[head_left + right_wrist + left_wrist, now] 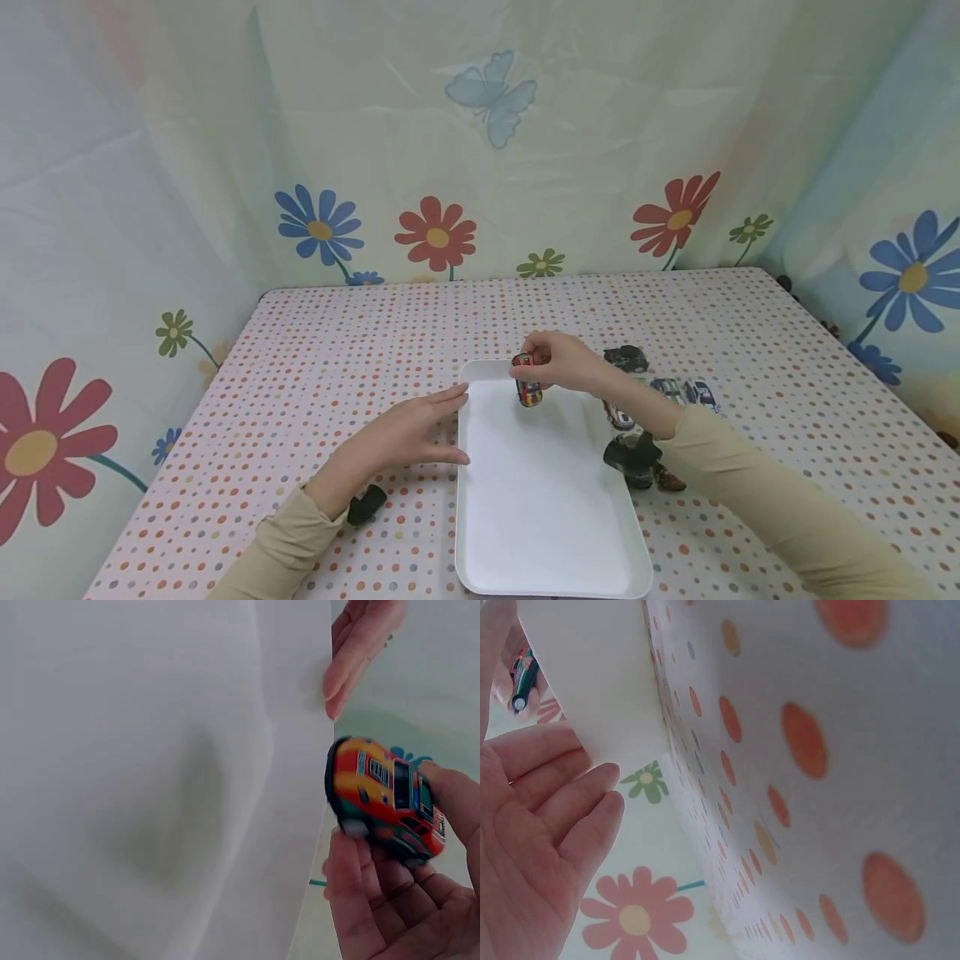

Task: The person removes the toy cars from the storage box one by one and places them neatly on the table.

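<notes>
My right hand (pixel 558 360) pinches a small red, yellow and green toy car (pixel 528 382) above the far end of a white tray (pixel 551 500). In the right wrist view the toy car (pixel 390 796) sits between thumb and fingers, its wheels turned toward the fingers. My left hand (pixel 420 429) is at the tray's left edge, with fingers extended and fingertips at the rim. The left wrist view shows that hand (pixel 540 810) with straight fingers against the tray's side (pixel 600 675); nothing is held in it.
Several toy cars lie on the dotted tablecloth right of the tray, among them a green-and-white car (pixel 667 389), a blue-and-white car (pixel 701 394) and a dark car (pixel 626 358). Black wrist gear (pixel 633 452) partly hides others. A flowered curtain (pixel 585 150) hangs behind the table.
</notes>
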Demonstrator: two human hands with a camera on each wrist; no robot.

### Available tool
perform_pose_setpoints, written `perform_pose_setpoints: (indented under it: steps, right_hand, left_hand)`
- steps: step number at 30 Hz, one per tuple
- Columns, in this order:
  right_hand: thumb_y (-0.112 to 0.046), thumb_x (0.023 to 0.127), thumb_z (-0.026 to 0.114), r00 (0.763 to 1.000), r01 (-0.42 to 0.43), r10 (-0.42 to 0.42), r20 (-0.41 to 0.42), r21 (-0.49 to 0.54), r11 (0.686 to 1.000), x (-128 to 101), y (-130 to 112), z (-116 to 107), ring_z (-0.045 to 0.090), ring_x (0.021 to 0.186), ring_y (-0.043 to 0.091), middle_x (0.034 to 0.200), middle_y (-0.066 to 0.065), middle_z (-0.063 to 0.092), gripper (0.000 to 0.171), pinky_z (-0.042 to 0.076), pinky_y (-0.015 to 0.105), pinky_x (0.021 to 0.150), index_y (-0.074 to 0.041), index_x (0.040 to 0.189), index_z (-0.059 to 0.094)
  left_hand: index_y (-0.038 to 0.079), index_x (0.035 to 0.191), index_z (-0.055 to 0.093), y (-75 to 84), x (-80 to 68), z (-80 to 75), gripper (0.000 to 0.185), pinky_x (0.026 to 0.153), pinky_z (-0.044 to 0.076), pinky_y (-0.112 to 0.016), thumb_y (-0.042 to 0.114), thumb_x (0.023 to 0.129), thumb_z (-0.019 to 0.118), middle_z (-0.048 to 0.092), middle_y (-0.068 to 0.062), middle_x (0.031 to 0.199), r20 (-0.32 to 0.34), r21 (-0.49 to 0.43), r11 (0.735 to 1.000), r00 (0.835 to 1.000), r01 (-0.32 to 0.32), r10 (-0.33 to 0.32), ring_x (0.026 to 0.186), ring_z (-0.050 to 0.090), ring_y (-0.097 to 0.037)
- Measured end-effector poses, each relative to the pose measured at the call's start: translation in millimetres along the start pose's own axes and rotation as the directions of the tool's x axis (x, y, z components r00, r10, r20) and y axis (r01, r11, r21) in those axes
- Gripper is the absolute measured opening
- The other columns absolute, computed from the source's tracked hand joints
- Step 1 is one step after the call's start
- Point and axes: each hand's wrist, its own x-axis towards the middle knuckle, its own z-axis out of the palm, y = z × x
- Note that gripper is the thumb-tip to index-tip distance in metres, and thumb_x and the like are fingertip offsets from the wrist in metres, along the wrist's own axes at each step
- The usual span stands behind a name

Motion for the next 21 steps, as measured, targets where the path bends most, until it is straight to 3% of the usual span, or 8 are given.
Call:
perform_pose_setpoints:
  steps: [3, 7, 13, 21]
  right_hand:
    - [-0.024, 0.086, 0.07, 0.998, -0.056, 0.056, 0.005, 0.1, 0.993, -9, 10, -7, 0.06, 0.072, 0.019, 0.08, 0.005, 0.064, 0.024, 0.055, 0.038, 0.066, -0.004, 0.093, 0.059]
    - [-0.022, 0.089, 0.067, 0.996, -0.083, 0.088, -0.025, 0.151, 0.985, -22, 21, -21, 0.062, 0.075, 0.02, 0.082, 0.005, 0.066, 0.021, 0.056, 0.04, 0.067, -0.002, 0.092, 0.058]
    - [-0.021, 0.094, 0.06, 0.989, -0.097, 0.113, -0.093, 0.155, 0.983, -45, 40, -48, 0.063, 0.072, 0.021, 0.082, 0.007, 0.066, 0.025, 0.056, 0.04, 0.067, 0.003, 0.096, 0.058]
    - [-0.027, 0.098, 0.053, 0.982, -0.139, 0.15, -0.113, 0.102, 0.985, -82, 67, -77, 0.064, 0.083, 0.027, 0.093, 0.011, 0.064, 0.037, 0.056, 0.04, 0.071, 0.008, 0.107, 0.058]
  left_hand:
    - [0.0, 0.142, 0.037, 0.4, 0.6, 0.6, 0.09, 0.103, 0.034, -0.035, 0.061, 0.079, 0.06, 0.026, -0.006, 0.15, 0.003, -0.004, 1.0, 1.0, -0.011, 0.011, 0.134, 0.028, -0.021]
    - [0.0, 0.142, 0.037, 0.9, 0.8, 0.4, 0.089, 0.103, 0.034, -0.035, 0.059, 0.08, 0.06, 0.026, -0.007, 0.15, 0.004, 0.005, 1.0, 1.0, -0.023, 0.023, 0.134, 0.028, -0.021]
    - [0.0, 0.142, 0.036, 0.7, 0.0, 0.0, 0.089, 0.103, 0.034, -0.035, 0.059, 0.08, 0.06, 0.027, -0.008, 0.15, -0.002, 0.014, 0.999, 0.999, -0.034, 0.034, 0.134, 0.028, -0.021]
    - [0.003, 0.144, 0.035, -0.5, -2.3, 0.6, 0.09, 0.104, 0.033, -0.036, 0.062, 0.08, 0.059, 0.026, -0.007, 0.15, -0.005, -0.018, 1.0, 1.0, -0.019, 0.019, 0.134, 0.027, -0.02]
